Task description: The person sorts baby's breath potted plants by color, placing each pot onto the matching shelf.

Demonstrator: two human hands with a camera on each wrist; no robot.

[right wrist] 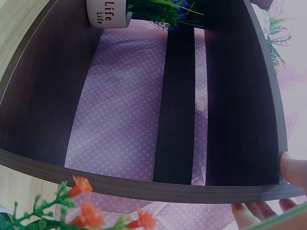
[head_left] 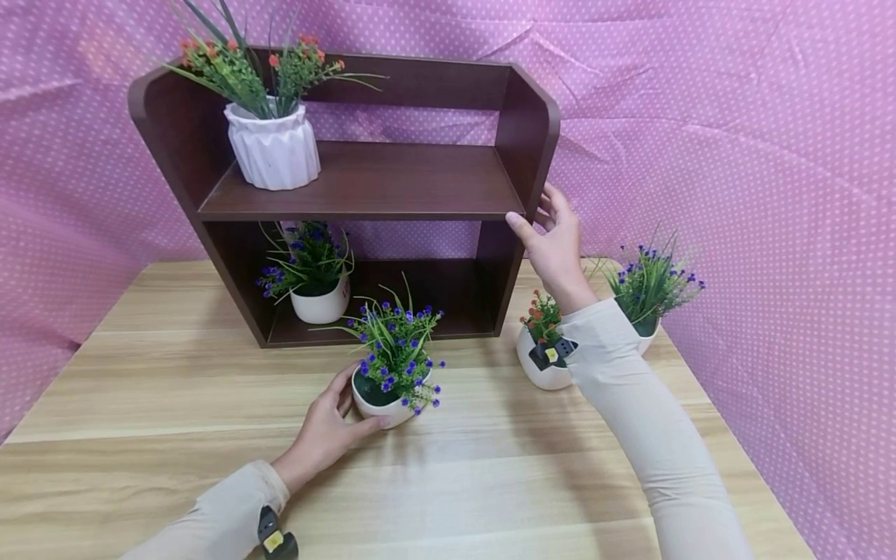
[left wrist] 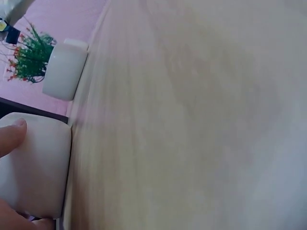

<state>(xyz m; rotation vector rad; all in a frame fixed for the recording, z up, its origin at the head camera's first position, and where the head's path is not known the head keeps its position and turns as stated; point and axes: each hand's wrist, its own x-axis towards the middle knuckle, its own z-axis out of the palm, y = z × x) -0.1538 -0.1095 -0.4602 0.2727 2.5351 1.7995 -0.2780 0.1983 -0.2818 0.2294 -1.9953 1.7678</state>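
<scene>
On the dark shelf [head_left: 413, 175], the lower white pot [right wrist: 108, 13] reads "Life" twice.

Dark-brown two-tier shelf [head_left: 413, 179] is stood upright. White-potted plant with blue-purple flowers [head_left: 392, 373] is held upright, just in front of shelf's lower tier.

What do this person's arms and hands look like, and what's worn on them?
The left sleeve and right sleeve are plain, pale beige and wrist-length. On each sits a small black device with a yellow patch. The left hand and right hand are bare, without gloves.
</scene>
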